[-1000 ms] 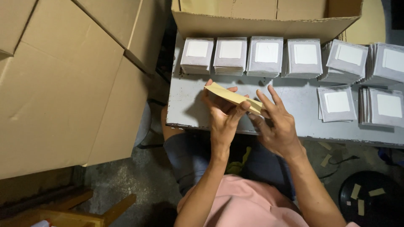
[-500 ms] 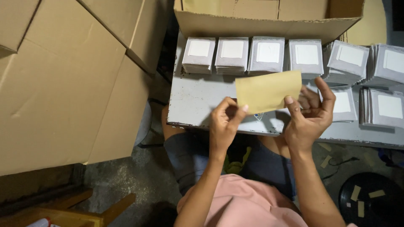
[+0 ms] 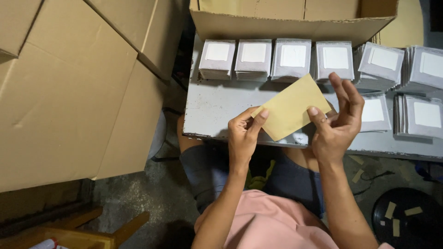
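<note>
While the tan envelope [image 3: 292, 107] has tilted and dropped lower since a moment ago, the left hand [image 3: 243, 136] pinches its near corner and the right hand [image 3: 338, 123] thumbs its far edge, fingers spread, above the bare grey table [image 3: 210, 110] edge, white-labelled grey packet stacks [image 3: 253, 59] lined up beyond, brown carton [image 3: 295, 20] behind.

envelope [image 3: 291, 107] centre frame, tan, tilted | left hand [image 3: 243, 136] pinches lower-left corner | right hand [image 3: 337, 117] thumb on right edge | grey packets [image 3: 254, 59] row above | table [image 3: 217, 108]
</note>
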